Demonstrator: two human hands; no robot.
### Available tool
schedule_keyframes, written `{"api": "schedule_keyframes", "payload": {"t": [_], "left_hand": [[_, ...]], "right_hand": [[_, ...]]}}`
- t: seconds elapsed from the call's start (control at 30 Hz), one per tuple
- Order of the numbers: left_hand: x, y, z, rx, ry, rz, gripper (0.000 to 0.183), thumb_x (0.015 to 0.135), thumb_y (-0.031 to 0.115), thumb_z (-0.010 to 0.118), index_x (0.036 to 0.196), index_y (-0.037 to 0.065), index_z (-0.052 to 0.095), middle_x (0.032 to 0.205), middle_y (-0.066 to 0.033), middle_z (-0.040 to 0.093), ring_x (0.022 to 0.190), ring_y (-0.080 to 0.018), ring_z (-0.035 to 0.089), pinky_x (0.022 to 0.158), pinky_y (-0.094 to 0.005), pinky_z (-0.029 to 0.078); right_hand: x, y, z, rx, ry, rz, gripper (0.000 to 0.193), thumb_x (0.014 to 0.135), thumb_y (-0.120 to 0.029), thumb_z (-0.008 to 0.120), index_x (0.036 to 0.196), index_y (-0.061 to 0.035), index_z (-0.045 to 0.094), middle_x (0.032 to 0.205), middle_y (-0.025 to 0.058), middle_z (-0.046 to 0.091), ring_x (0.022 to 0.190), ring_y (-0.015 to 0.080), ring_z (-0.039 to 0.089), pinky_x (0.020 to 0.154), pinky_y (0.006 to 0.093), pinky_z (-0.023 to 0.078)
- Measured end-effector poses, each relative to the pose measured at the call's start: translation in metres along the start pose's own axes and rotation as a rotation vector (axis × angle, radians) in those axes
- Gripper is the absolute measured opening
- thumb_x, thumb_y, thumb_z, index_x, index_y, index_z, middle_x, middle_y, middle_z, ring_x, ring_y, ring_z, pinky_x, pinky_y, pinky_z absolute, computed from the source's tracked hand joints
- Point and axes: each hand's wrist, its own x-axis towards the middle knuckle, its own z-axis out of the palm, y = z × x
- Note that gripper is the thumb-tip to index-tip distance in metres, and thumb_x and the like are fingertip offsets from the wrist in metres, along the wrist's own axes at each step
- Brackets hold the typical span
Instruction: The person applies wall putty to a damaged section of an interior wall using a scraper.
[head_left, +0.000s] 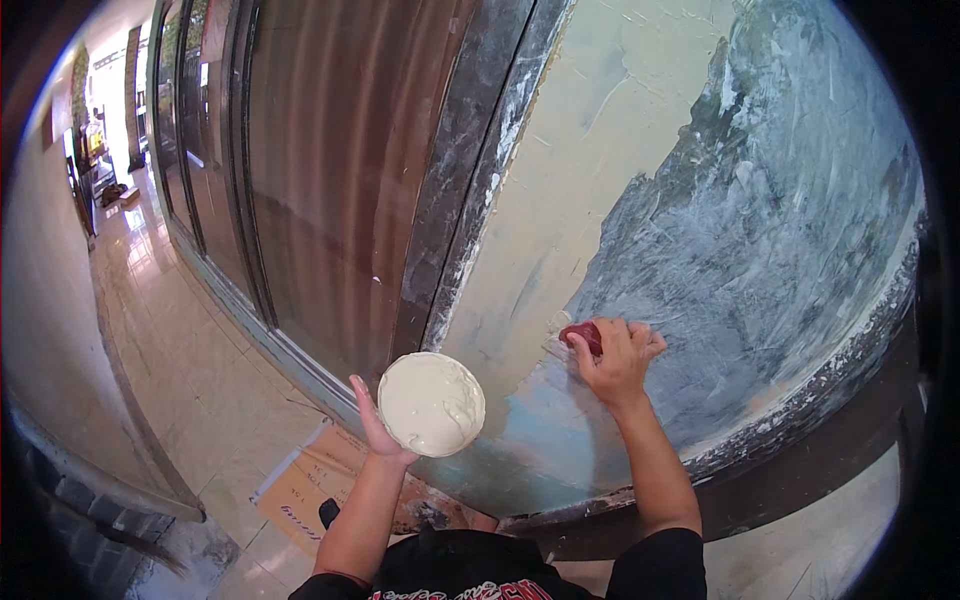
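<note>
My left hand (376, 425) supports a round, shallow container of cream putty (432, 404) from its left side and underneath, with most of the fingers hidden below. The putty's surface is smeared and ridged. In my right hand (622, 362) a dark red scraper (582, 338) is gripped between thumb and fingers, its edge against the wall. It meets the wall at the border between the cream putty coat (560, 190) and the bare grey-blue wall (760, 230). A little wet putty shows beside the scraper.
Left of the coated strip stands a dark door frame (470, 190) with brown glass panels (340, 170). Cardboard (310, 480) lies on the tiled floor (220, 390) by my left arm. A dark ledge (780, 490) runs along the wall's foot. A pale wall (50, 300) borders the walkway at left.
</note>
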Motion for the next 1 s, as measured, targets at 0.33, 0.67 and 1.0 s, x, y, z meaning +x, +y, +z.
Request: {"api": "schedule_keyframes", "payload": {"t": [0.33,0.67,1.0], "left_hand": [[0.0,-0.001,-0.001,-0.004,0.018,0.005,0.105,0.093,0.089,0.028,0.148,0.004,0.051,0.148,-0.0187,0.056,0.133,-0.0381,0.057,0.11,-0.0553,0.048],[0.0,-0.001,-0.002,0.031,0.004,-0.005,0.106,0.091,0.091,0.03,0.149,0.004,0.052,0.148,-0.0191,0.056,0.132,-0.0389,0.058,0.11,-0.0567,0.047],[-0.001,-0.001,-0.006,0.026,0.03,0.005,0.105,0.091,0.09,0.03,0.149,0.005,0.052,0.149,-0.0185,0.056,0.133,-0.039,0.057,0.11,-0.0574,0.047]], "right_hand": [[0.008,0.0,-0.004,0.041,0.02,0.02,0.027,0.084,-0.043,0.078,0.095,-0.0198,0.071,0.087,-0.0034,0.058,0.093,0.0229,0.05,0.088,0.0462,0.025],[0.021,0.002,-0.01,0.043,0.143,0.082,0.025,0.084,-0.041,0.079,0.094,-0.0196,0.071,0.089,-0.0047,0.061,0.093,0.0223,0.051,0.087,0.0451,0.026],[0.034,0.004,-0.009,0.131,0.221,0.113,0.026,0.082,-0.04,0.082,0.095,-0.0203,0.07,0.084,-0.0061,0.06,0.09,0.0211,0.051,0.087,0.0461,0.026]]}}
